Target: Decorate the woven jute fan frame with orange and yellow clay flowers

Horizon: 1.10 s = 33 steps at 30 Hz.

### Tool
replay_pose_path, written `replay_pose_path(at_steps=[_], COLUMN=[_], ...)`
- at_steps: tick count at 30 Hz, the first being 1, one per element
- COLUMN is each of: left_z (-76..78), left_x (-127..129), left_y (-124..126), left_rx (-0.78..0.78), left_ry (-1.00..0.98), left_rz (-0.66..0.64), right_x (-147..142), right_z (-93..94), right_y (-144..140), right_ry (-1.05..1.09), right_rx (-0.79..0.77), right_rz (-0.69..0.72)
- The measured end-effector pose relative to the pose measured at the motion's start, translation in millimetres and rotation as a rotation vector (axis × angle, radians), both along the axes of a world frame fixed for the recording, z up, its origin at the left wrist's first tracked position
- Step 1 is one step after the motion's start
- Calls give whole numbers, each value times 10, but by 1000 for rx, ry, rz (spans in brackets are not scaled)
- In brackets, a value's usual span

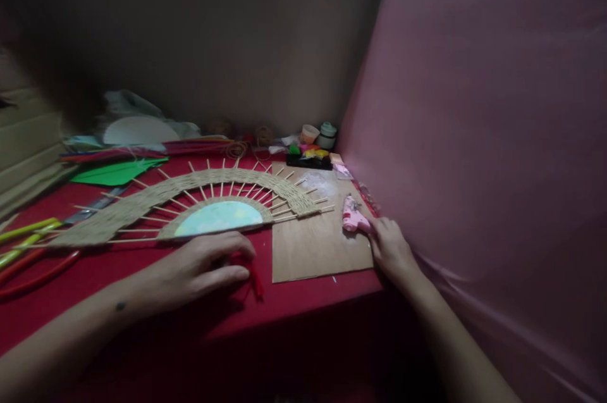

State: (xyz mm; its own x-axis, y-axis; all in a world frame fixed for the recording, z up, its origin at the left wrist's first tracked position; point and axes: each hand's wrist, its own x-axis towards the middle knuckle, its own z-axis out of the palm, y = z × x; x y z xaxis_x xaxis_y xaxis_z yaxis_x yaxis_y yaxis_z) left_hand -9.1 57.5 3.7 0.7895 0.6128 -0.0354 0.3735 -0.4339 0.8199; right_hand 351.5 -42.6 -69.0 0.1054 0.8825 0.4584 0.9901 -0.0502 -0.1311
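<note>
Beside the woven fan (190, 200), a pink glue gun (355, 218) on a cardboard sheet (313, 245) is clasped by the right hand (389, 248); red yarn (251, 276) is pressed under the flat, loosely closed left hand (203, 267).

A pink glue gun (355, 218) is lying on its side at the far right edge of a brown board, its body pointing away toward the far wall, just beside the pink curtain. A red tassel of yarn (251, 273) is lying on the red cloth nearer and to the left, its strands trailing toward the near table edge.
</note>
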Motion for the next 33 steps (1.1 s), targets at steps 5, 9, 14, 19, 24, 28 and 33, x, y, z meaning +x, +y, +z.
replay_pose_path(at_steps=[5,9,14,19,24,28,33], left_z=[-71,-162,-221,-210,-213,-205,-215], left_x=[344,439,494,553,534,524,518], left_y=[-90,-88,-57,-40,-29,-38,-38], left_rx=[-377,-577,-600,-579,-511,-511,-503], left_ry=[17,-198,-269,-278,-236,-215,-209], left_rz=[91,153,204,198,176,161,156], right_x=[-113,-136,-124,-82,-68,-93,-133], right_z=[42,47,58,51,23,23,1], right_y=[-16,-32,-104,-158,-155,-169,-188], right_ry=[-14,5,24,31,33,11,-51], right_rx=[18,55,101,109,120,132,145], right_rz=[-50,-70,-76,-43,-49,-84,-141])
